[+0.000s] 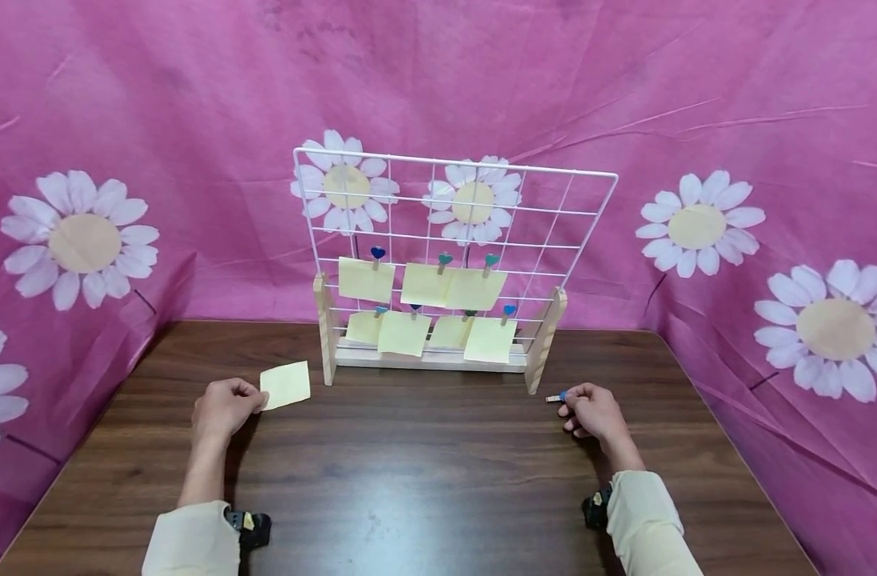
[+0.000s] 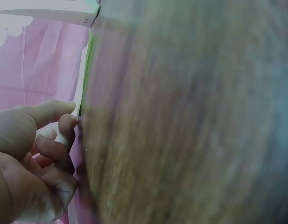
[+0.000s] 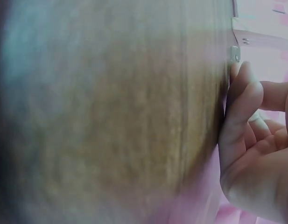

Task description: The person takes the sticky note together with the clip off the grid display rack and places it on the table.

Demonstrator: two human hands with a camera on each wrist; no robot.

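Note:
My left hand (image 1: pixel 225 408) pinches a pale yellow sticky note (image 1: pixel 286 385) by its near left corner, left of the rack. In the left wrist view the note is a thin edge (image 2: pixel 87 65) at the fingertips. On the other side, my right hand (image 1: pixel 593 414) holds a small wooden clothespin (image 1: pixel 554 398) with a blue decoration between thumb and finger; its tip juts out toward the left. Between the hands and farther back stands a white wire grid rack (image 1: pixel 474 166). Several yellow notes (image 1: pixel 366 280) hang on it in two rows from clips with heart tops (image 1: pixel 378 253).
Wooden feet (image 1: pixel 546 342) and a pale crossbar (image 1: pixel 431 362) support the rack on the brown wooden table (image 1: pixel 381 464). A pink cloth (image 1: pixel 222 96) with printed daisies hangs behind and at both sides. Each wrist wears a black camera (image 1: pixel 254 530).

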